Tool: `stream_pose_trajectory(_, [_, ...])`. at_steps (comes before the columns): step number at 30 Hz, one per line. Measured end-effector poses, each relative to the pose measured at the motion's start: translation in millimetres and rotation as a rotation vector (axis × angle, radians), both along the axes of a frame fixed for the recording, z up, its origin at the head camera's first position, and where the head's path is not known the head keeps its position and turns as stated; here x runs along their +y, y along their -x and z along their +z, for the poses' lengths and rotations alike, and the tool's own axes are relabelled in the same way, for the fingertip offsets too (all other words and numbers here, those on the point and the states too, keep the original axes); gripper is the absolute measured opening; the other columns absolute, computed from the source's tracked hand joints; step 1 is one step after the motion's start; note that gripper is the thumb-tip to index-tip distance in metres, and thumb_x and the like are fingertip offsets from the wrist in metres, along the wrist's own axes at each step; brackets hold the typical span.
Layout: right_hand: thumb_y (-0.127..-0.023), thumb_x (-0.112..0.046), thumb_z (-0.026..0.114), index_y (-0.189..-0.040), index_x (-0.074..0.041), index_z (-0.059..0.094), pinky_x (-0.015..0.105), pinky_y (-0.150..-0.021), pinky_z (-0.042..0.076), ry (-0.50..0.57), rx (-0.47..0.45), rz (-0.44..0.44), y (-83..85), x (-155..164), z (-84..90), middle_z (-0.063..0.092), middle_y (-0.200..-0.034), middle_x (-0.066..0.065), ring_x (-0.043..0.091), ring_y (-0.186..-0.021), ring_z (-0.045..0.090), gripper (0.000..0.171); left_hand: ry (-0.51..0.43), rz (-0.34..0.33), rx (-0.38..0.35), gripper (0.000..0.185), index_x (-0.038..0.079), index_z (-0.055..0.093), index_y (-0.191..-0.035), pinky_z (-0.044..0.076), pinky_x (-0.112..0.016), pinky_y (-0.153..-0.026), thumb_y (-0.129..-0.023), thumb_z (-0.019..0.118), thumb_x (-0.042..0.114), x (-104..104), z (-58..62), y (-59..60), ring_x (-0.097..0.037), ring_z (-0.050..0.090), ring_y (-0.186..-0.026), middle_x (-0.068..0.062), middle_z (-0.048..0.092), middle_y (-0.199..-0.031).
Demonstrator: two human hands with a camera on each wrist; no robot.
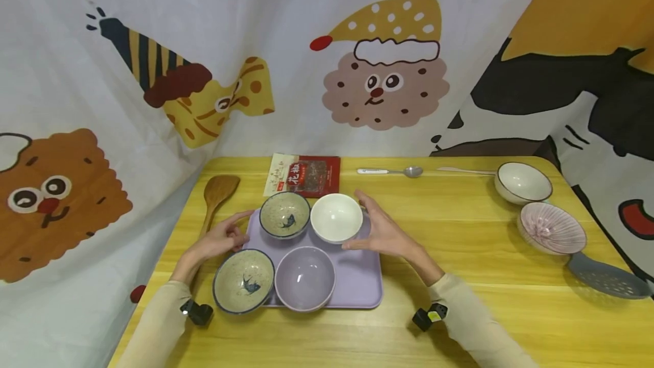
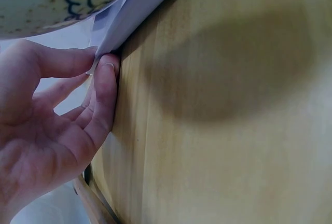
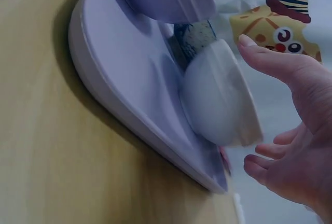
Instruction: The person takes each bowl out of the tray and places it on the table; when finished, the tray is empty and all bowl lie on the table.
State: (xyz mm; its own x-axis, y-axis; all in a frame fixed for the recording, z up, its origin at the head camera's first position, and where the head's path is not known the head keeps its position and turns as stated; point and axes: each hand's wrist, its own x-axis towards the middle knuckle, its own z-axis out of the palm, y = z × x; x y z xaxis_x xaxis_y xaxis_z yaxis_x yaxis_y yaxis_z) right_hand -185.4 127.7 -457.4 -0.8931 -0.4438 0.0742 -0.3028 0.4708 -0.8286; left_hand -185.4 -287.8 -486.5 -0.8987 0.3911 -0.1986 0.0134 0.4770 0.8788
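A lilac tray (image 1: 357, 285) lies on the table with a white bowl (image 1: 336, 218), a purple bowl (image 1: 305, 279) and two speckled bowls, the far one (image 1: 284, 216) and the near one (image 1: 244, 281), each with a blue bird inside. The near speckled bowl overhangs the tray's left edge. At that edge my left hand (image 1: 219, 238) pinches the tray rim (image 2: 122, 22) between thumb and fingers, seen closely in the left wrist view. My right hand (image 1: 387, 233) is spread beside the white bowl; in the right wrist view a gap shows between its fingers and the bowl (image 3: 218, 99).
A wooden spatula (image 1: 221, 189) lies left of the tray, and a red spice packet (image 1: 319, 178) behind it. Farther right are a metal spoon (image 1: 413, 171), a thin-handled utensil (image 1: 465, 171), a white bowl (image 1: 523, 183), a pink striped bowl (image 1: 552, 228) and a grey slotted turner (image 1: 608, 277).
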Motion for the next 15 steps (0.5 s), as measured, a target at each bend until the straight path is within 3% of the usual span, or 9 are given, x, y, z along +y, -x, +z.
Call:
stream_pose_trajectory(7, [-0.060, -0.024, 0.099, -0.160, 0.000, 0.014, 0.064, -0.120, 0.023, 0.078, -0.041, 0.007, 3.7, -13.6, -8.6, 0.027, -0.162, 0.025, 0.043, -0.149, 0.030, 0.134, 0.021, 0.003, 0.003, 0.071, -0.002, 0.028, -0.158, 0.056, -0.026, -0.064, -0.095, 0.062, 0.001, 0.9, 3.2, -0.6, -0.015, 0.061, -0.069, -0.018, 0.063, -0.082])
stream_pose_trajectory(15, [-0.059, -0.024, 0.100, -0.160, 0.002, 0.013, 0.062, -0.119, 0.025, 0.073, -0.054, -0.010, 6.1, -19.7, -19.1, 0.026, -0.161, 0.027, 0.044, -0.148, 0.032, 0.136, 0.026, 0.017, -0.012, 0.072, -0.001, 0.028, -0.158, 0.056, -0.026, -0.064, -0.095, 0.062, 0.000, 2.3, 4.3, -1.8, -0.016, 0.061, -0.070, -0.020, 0.063, -0.083])
